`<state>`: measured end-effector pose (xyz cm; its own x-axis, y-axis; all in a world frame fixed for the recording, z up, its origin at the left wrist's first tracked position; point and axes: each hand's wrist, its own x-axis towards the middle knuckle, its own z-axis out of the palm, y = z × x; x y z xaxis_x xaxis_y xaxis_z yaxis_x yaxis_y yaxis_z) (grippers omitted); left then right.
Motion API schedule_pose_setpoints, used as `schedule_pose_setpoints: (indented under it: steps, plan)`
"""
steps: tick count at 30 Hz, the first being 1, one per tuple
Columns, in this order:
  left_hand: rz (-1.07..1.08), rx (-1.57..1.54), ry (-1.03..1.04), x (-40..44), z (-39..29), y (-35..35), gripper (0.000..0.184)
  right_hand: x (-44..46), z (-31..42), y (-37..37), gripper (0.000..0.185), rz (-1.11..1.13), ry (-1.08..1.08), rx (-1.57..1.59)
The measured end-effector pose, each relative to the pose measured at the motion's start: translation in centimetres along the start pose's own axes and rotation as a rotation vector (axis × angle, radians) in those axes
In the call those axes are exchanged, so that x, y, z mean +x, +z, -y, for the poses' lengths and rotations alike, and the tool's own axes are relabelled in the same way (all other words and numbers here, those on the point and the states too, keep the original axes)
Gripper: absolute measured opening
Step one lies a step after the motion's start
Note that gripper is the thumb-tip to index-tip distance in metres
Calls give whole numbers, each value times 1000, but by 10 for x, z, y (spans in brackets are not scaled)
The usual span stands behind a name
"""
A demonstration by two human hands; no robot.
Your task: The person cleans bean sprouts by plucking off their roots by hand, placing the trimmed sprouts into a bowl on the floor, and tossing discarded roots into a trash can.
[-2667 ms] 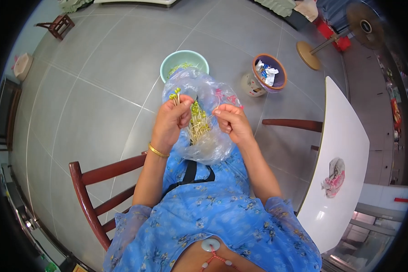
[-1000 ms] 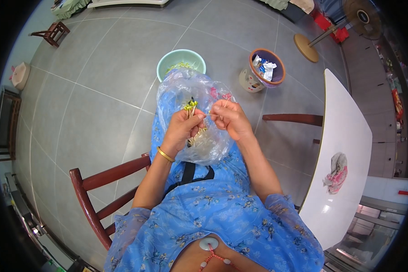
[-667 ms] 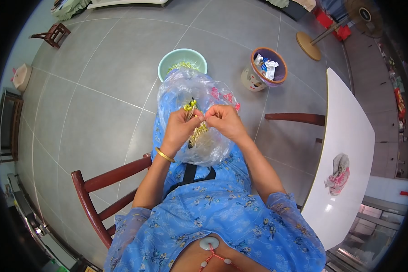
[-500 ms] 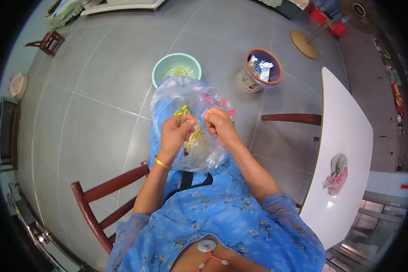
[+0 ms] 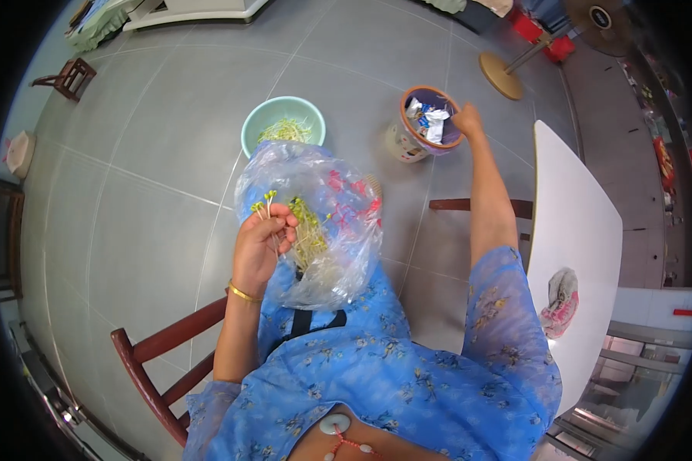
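Note:
In my left hand (image 5: 260, 242) are a few bean sprouts (image 5: 267, 201), pinched between thumb and fingers with their green-yellow heads sticking up. Beside it, a clear plastic bag (image 5: 354, 238) with red print lies over my lap, and a heap of sprouts (image 5: 307, 234) rests on it. My right hand (image 5: 467, 121) is stretched out to the right rim of the waste bin (image 5: 409, 142), fingers closed and pointing inward; whatever they hold is too small to make out. White and blue wrappers lie in the bin. Beyond my knees, a mint-green bowl (image 5: 254, 115) contains more sprouts (image 5: 286, 131).
A white table (image 5: 573, 230) stands close on my right with a crumpled plastic bag (image 5: 561, 302) on it. At my left is a red wooden chair (image 5: 169, 342). A fan base (image 5: 501, 75) and a small stool (image 5: 71, 78) stand farther off on the tiled floor.
My right hand has gone from above the bag out to the bin's rim. My left hand has shifted left and lower, still holding sprouts. The view has moved slightly.

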<state>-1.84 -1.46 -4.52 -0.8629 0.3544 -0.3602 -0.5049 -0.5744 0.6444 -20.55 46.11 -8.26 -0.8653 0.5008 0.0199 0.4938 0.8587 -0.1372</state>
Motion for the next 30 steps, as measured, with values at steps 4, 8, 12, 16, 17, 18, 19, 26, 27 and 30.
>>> schedule_pose_setpoints:
  steps: [4,8,12,16,17,18,19,26,27,30]
  plan:
    - [-64,-40,22,-1,0,-7,12,-59,26,7,19,-88,-199,571]
    - [-9,-85,63,1,-10,-12,12,-208,98,-35,15,169,-413,998]
    - [-11,-97,93,-1,-12,-17,12,-304,151,-17,13,453,-714,939]
    - [-13,-81,97,-9,-12,-11,12,-324,171,1,10,262,-946,334]
    - [-21,-65,97,-12,-12,-11,12,-323,169,7,10,262,-953,334]
    - [-24,-67,101,-14,-12,-12,12,-320,167,10,9,200,-1008,248]
    - [-31,-58,98,-15,-12,-13,12,-318,164,12,8,136,-1058,160]
    - [-55,11,67,-12,-11,-13,10,-303,135,-54,10,249,-1019,69]
    - [-50,7,67,-11,-11,-13,10,-301,130,-66,10,254,-963,194]
    - [-32,121,52,-11,-12,-10,11,-296,124,-97,10,263,-903,345]
